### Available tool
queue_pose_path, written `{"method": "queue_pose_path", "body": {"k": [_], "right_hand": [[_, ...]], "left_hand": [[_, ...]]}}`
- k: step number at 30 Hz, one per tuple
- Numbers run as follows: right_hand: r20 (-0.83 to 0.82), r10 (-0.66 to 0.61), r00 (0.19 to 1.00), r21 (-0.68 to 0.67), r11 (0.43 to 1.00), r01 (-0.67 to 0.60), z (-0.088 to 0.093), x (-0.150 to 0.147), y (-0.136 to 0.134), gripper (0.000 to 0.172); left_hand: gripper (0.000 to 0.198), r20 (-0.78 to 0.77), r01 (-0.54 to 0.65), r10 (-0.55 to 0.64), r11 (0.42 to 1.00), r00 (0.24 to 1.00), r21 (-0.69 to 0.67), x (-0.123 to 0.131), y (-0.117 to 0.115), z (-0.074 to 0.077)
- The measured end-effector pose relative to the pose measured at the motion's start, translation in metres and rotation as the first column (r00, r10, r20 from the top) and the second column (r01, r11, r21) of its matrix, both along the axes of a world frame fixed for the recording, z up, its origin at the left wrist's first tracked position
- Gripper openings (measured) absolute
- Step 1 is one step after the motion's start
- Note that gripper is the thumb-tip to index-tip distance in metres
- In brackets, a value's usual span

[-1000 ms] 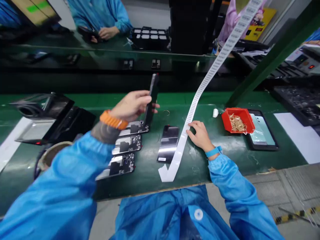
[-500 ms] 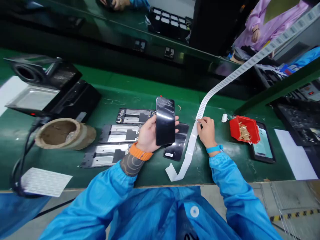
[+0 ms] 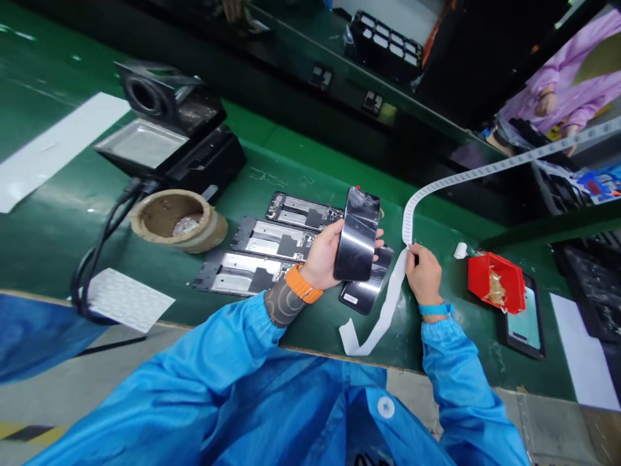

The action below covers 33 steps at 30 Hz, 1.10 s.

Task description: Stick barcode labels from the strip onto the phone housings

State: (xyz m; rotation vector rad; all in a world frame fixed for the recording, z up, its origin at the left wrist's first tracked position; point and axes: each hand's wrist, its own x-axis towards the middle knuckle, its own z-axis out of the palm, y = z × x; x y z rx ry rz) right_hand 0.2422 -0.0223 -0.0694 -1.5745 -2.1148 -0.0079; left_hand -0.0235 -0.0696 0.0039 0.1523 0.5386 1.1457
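My left hand (image 3: 324,257), with an orange band at the wrist, holds a glossy black phone screen (image 3: 358,236) from beneath, its fingertips showing past the right edge. Pinched between the fingers of my right hand (image 3: 424,273) is a long strip of labels (image 3: 439,184), which rises to the upper right; its pale tail (image 3: 388,307) curls on the green table. A second dark screen (image 3: 369,285) with a small white label lies partly under the held one. Three opened phone bodies (image 3: 276,238) lie left of my left hand, which partly covers them.
A brown round pot (image 3: 211,230) and a black machine (image 3: 213,155) with cables stand left. At right are a red bin (image 3: 514,285), a framed device (image 3: 528,323) and white paper (image 3: 577,349). Across the bench a person in pink (image 3: 557,84) is visible.
The view has turned and tilted, so the bench things appear farther right. Both hands keep their holds on the screen and the label strip.
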Motion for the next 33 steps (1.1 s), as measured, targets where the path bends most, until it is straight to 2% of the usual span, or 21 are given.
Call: {"method": "queue_pose_path", "body": {"k": [2,4,6,7,8,9,10,11,12,14,15,17,21,33], "right_hand": [[-0.028,0.001,1.000,0.002,1.000,-0.001,0.003,0.003,0.002,0.021],[-0.086,-0.024,0.996,0.030,0.999,0.026,0.015,0.002,0.002,0.020],[-0.261,-0.073,0.962,0.063,0.994,0.092,0.035,-0.006,-0.002,0.018],[-0.387,-0.087,0.918,0.054,0.992,0.117,0.046,-0.015,-0.007,0.018],[-0.511,-0.079,0.856,0.012,0.995,0.100,0.057,-0.026,-0.015,0.017],[-0.603,-0.041,0.797,-0.055,0.998,0.010,0.066,-0.038,-0.024,0.016],[-0.647,0.012,0.763,-0.146,0.979,-0.140,0.074,-0.051,-0.033,0.014],[-0.666,0.064,0.743,-0.253,0.918,-0.306,0.079,-0.064,-0.043,0.012],[-0.689,0.106,0.717,-0.335,0.831,-0.444,0.082,-0.076,-0.051,0.011],[-0.724,0.151,0.673,-0.416,0.681,-0.602,0.081,-0.094,-0.063,0.011],[-0.737,0.156,0.657,-0.424,0.650,-0.630,0.079,-0.099,-0.067,0.013],[-0.746,0.148,0.649,-0.419,0.654,-0.631,0.071,-0.104,-0.070,0.013],[-0.724,0.147,0.674,-0.408,0.697,-0.590,0.064,-0.103,-0.070,0.004],[-0.584,0.295,0.756,-0.366,0.736,-0.570,0.072,-0.105,-0.071,0.008]], "left_hand": [[0.059,0.038,-0.015,0.014,0.999,0.999,0.036,-0.003,0.002,0.000],[0.063,0.068,-0.037,0.033,0.997,0.997,0.066,-0.006,0.004,-0.001],[0.069,0.082,-0.049,0.043,0.995,0.996,0.081,-0.008,0.006,-0.002],[0.071,0.078,-0.052,0.046,0.995,0.996,0.083,-0.009,0.007,-0.003],[0.072,0.067,-0.055,0.049,0.995,0.997,0.082,-0.009,0.008,-0.004],[0.072,0.050,-0.057,0.053,0.995,0.997,0.078,-0.008,0.009,-0.006],[0.071,0.027,-0.059,0.057,0.996,0.998,0.069,-0.007,0.010,-0.008],[0.070,0.001,-0.064,0.064,0.996,0.998,0.057,-0.006,0.010,-0.010],[0.068,-0.024,-0.068,0.069,0.997,0.997,0.046,-0.005,0.009,-0.012],[0.065,-0.061,-0.052,0.054,0.998,0.997,0.039,-0.002,0.008,-0.015],[0.064,-0.071,-0.036,0.039,0.998,0.997,0.043,0.000,0.007,-0.017],[0.065,-0.077,0.005,-0.001,0.999,0.997,0.054,0.005,0.004,-0.018],[0.062,-0.078,0.045,-0.041,0.998,0.996,0.051,0.015,-0.001,-0.020],[0.062,-0.090,0.042,-0.036,0.997,0.995,0.065,0.020,-0.005,-0.023]]}}
